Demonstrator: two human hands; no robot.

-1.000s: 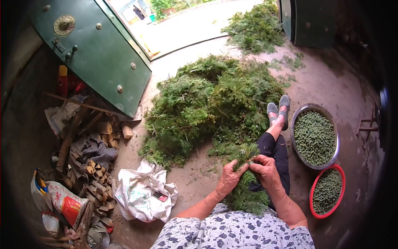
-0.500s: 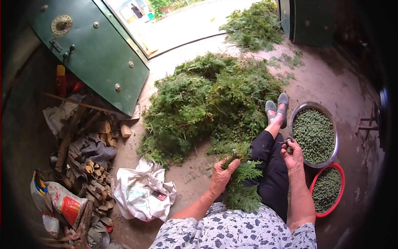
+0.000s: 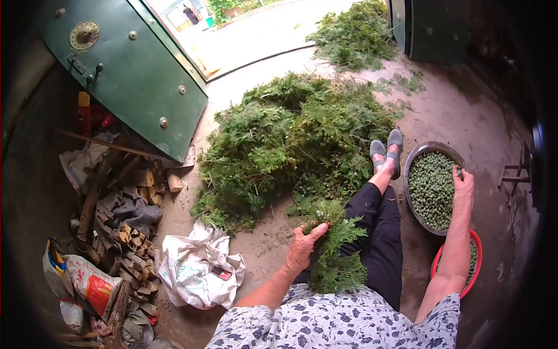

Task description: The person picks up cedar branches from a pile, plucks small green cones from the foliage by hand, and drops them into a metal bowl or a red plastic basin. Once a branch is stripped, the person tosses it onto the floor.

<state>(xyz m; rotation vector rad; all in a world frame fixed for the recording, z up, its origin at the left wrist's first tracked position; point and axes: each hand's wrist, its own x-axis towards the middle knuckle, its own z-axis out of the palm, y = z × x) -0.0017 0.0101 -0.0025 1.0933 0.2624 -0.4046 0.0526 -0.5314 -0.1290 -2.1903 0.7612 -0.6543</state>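
Note:
My left hand (image 3: pixel 303 241) is closed around the stems of a leafy green conifer sprig (image 3: pixel 340 273), which lies across my lap. My right hand (image 3: pixel 463 183) reaches over the right side of a metal basin (image 3: pixel 409 200) filled with small round green cones (image 3: pixel 431 189). Its fingers point down at the cones and look apart; cones show between the fingertips, and part of the grip is hidden by the hand itself. Below that basin, a red basin (image 3: pixel 478 270) with more green cones is partly covered by my right forearm.
A big heap of cut conifer branches (image 3: pixel 290 134) lies beyond my feet, with a smaller pile (image 3: pixel 354 41) by the doorway. On the left are a white sack (image 3: pixel 200 264), chopped firewood (image 3: pixel 136 244) and a green metal door (image 3: pixel 128 64). A small stool (image 3: pixel 514 174) stands right.
My right hand has moved from above my knee, where it held small green cones, rightward to the metal basin. My left hand, still on the sprig, has shifted slightly left.

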